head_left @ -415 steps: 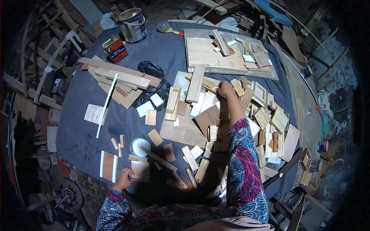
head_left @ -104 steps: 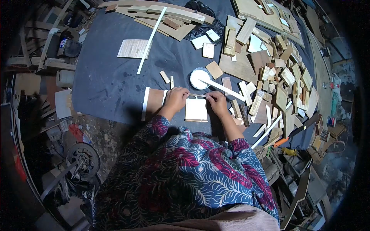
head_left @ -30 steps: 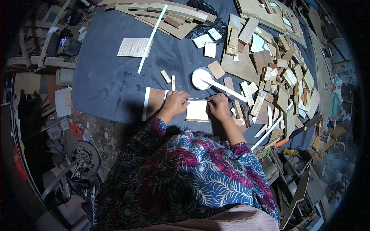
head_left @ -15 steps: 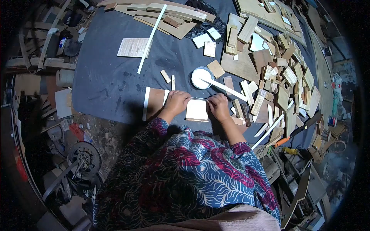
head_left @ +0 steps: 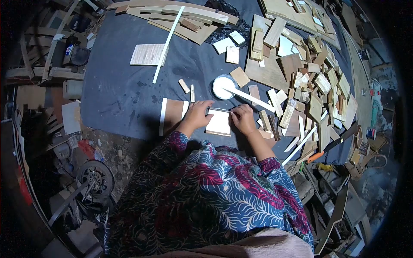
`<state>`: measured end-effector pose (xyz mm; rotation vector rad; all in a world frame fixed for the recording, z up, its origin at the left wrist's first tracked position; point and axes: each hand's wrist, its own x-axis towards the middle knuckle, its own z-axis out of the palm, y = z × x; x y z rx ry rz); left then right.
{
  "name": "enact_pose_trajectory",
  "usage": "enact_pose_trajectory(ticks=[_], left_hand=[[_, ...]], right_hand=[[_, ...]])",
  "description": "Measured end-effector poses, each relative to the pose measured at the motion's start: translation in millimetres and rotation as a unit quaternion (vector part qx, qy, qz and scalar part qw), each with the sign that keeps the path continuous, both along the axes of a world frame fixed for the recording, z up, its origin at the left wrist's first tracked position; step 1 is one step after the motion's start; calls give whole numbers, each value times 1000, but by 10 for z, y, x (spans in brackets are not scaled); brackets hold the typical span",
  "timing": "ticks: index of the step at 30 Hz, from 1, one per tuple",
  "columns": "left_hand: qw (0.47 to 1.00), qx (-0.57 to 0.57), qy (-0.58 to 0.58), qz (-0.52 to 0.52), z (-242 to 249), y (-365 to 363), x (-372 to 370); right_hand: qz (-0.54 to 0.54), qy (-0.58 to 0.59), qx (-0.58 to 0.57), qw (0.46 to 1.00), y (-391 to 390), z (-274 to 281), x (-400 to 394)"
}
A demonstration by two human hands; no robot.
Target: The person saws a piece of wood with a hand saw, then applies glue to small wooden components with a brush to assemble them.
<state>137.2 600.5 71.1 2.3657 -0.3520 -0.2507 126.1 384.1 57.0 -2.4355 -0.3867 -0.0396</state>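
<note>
- Between the two hands, a pale square wood panel lies flat on the dark table cloth, close to the person's body.
- A thin wood strip sits along the panel's far edge; the left hand pinches one end of it and the right hand pinches the other, fingers curled down onto it.
- Just left of the left hand lies a brown board with white edges, partly under the wrist.
- Beyond the grip, near the strip, stands a round white pot with a long flat stick resting in it.
- To the right of the right hand spreads a heap of wood offcuts.
- Two small wood bits lie just beyond the left hand.
</note>
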Motion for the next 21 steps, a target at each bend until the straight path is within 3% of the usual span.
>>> enact_pose_trajectory(ticks=[4, 6, 13, 21], left_hand=[[1000, 23, 4, -20, -25, 25, -8], [1000, 18, 4, -21, -51, 27, -3], [1000, 4, -3, -9, -64, 25, 12], [999, -14, -38, -1, -116, 16, 11]], right_hand=[[-25, 36, 30, 999, -12, 32, 6], [-42, 59, 101, 992, -44, 13, 17], [-46, 84, 80, 992, -33, 67, -31], [-2, -26, 25, 999, -17, -17, -25]])
